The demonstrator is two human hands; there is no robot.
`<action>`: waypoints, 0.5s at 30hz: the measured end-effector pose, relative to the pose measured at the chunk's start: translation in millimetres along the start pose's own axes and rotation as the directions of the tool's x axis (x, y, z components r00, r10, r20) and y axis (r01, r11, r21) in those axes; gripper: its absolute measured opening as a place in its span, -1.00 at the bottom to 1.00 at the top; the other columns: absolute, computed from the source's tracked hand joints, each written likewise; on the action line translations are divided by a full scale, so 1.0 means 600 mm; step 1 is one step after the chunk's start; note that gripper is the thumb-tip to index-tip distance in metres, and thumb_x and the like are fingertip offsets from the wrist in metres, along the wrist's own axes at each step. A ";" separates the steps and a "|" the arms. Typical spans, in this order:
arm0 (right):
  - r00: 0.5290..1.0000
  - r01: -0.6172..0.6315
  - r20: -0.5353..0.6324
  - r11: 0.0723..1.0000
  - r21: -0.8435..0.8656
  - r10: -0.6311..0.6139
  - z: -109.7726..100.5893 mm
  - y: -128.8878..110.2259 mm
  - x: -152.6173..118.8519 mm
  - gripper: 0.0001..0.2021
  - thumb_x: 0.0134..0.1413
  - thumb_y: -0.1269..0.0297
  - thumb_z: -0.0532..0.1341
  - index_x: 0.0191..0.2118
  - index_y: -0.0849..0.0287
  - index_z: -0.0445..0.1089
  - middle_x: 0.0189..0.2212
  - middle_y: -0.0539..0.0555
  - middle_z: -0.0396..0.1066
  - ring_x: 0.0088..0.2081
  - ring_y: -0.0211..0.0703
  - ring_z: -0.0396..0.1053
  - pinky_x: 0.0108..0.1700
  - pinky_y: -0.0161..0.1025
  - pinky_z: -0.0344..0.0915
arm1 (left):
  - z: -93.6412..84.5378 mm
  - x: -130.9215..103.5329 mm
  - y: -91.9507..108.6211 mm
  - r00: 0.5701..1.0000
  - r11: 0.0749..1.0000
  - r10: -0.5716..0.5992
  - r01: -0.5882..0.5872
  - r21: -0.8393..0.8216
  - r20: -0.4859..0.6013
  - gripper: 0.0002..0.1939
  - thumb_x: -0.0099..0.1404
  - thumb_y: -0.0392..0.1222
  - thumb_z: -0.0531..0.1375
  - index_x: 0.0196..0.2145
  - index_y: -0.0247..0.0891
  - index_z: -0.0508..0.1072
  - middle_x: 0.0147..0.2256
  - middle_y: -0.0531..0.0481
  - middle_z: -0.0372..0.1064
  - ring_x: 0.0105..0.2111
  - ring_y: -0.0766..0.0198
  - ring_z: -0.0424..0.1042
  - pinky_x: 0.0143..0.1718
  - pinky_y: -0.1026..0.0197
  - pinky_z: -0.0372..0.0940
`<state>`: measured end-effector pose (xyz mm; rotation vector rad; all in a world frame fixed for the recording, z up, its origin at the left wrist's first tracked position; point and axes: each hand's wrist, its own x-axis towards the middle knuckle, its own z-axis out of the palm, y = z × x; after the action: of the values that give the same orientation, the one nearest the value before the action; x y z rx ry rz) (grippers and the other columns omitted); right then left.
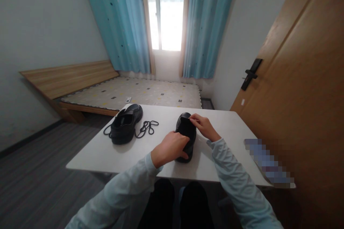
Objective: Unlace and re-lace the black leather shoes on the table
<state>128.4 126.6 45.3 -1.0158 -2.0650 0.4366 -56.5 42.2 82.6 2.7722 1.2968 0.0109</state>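
A black shoe (185, 128) rests on the white table (166, 164) in front of me, toe pointing away. My left hand (172, 147) is closed around the near part of this shoe, its fingers over the opening. At the far end, near the toe, my right hand (202, 126) pinches the edge of the shoe's upper or tongue; the fingertips are too small to show exactly which. To the left stands a second black shoe (123, 134), with a black shoelace (147, 128) lying in loops beside it.
Behind the table is a bed (150, 93) with a patterned mattress and a wooden headboard (77, 77). A small white object (128, 99) lies on the bed's near edge. On the right are a wooden door (301, 89) and a blurred-out item (268, 162) at the table's edge.
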 end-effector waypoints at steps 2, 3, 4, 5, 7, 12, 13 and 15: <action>1.000 -0.006 -0.001 1.000 0.001 0.006 -0.001 -0.001 0.000 -0.77 0.19 0.14 0.07 -0.28 0.14 0.39 -0.46 0.01 0.43 -0.40 -0.18 0.41 -0.34 -0.32 0.26 | -0.001 0.002 -0.004 0.999 1.000 0.015 -0.014 -0.024 0.033 -0.64 0.04 0.00 0.33 -0.24 -0.25 0.47 -0.28 -0.13 0.50 -0.25 0.06 0.49 -0.24 0.18 0.30; 1.000 -0.008 -0.002 1.000 0.001 0.008 -0.001 -0.001 0.000 -0.77 0.19 0.14 0.07 -0.29 0.15 0.39 -0.46 0.01 0.43 -0.40 -0.19 0.40 -0.35 -0.32 0.26 | -0.002 0.005 -0.006 0.998 0.999 0.025 -0.023 -0.039 0.051 -0.63 0.06 0.00 0.32 -0.22 -0.25 0.47 -0.26 -0.14 0.50 -0.24 0.06 0.49 -0.26 0.19 0.31; 1.000 -0.010 -0.002 1.000 0.002 0.010 -0.001 -0.001 0.000 -0.77 0.19 0.14 0.07 -0.29 0.15 0.39 -0.46 0.01 0.43 -0.40 -0.19 0.40 -0.35 -0.32 0.26 | -0.003 0.008 -0.007 0.997 0.998 0.035 -0.031 -0.052 0.074 -0.62 0.06 0.00 0.31 -0.20 -0.25 0.46 -0.25 -0.14 0.50 -0.24 0.06 0.49 -0.28 0.20 0.32; 1.000 -0.010 -0.002 1.000 0.003 0.010 -0.001 -0.001 0.000 -0.77 0.19 0.14 0.07 -0.28 0.15 0.39 -0.46 0.01 0.43 -0.40 -0.19 0.40 -0.35 -0.32 0.26 | -0.005 0.011 -0.009 0.994 0.997 0.043 -0.037 -0.061 0.101 -0.62 0.08 0.00 0.30 -0.19 -0.26 0.46 -0.25 -0.15 0.50 -0.24 0.06 0.49 -0.30 0.20 0.33; 1.000 -0.008 -0.002 1.000 0.006 0.008 -0.001 -0.001 0.000 -0.77 0.19 0.14 0.07 -0.28 0.15 0.38 -0.45 0.01 0.43 -0.39 -0.19 0.41 -0.34 -0.31 0.26 | -0.009 0.019 -0.010 0.984 0.997 0.053 -0.044 -0.056 0.169 -0.61 0.10 0.01 0.28 -0.19 -0.30 0.47 -0.26 -0.19 0.50 -0.27 0.05 0.49 -0.34 0.20 0.33; 1.000 -0.002 -0.005 1.000 -0.010 0.002 -0.002 -0.001 0.000 -0.78 0.20 0.15 0.08 -0.27 0.14 0.39 -0.44 0.01 0.45 -0.39 -0.19 0.42 -0.33 -0.31 0.27 | -0.022 0.031 -0.006 0.956 0.997 0.068 -0.077 0.019 0.287 -0.62 0.17 0.04 0.23 -0.29 -0.38 0.51 -0.32 -0.28 0.50 -0.32 0.00 0.51 -0.39 0.17 0.34; 1.000 -0.004 -0.006 1.000 -0.022 0.004 -0.002 0.000 0.000 -0.78 0.20 0.15 0.08 -0.27 0.14 0.39 -0.44 0.02 0.45 -0.39 -0.18 0.42 -0.33 -0.30 0.27 | -0.024 0.031 -0.005 0.954 0.996 0.079 -0.089 0.021 0.291 -0.63 0.17 0.04 0.22 -0.30 -0.39 0.51 -0.33 -0.27 0.50 -0.32 0.00 0.51 -0.40 0.18 0.33; 1.000 -0.007 -0.004 0.999 -0.042 0.007 -0.001 0.000 0.000 -0.78 0.19 0.15 0.08 -0.27 0.14 0.39 -0.43 0.02 0.46 -0.39 -0.18 0.42 -0.32 -0.29 0.28 | -0.024 0.030 -0.005 0.954 0.995 0.096 -0.103 0.008 0.285 -0.64 0.18 0.03 0.22 -0.30 -0.38 0.51 -0.35 -0.25 0.50 -0.34 0.03 0.51 -0.40 0.19 0.33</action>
<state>129.3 126.7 45.7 -1.0482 -2.0756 0.3954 -47.8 58.8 96.4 2.7254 1.0911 -0.3837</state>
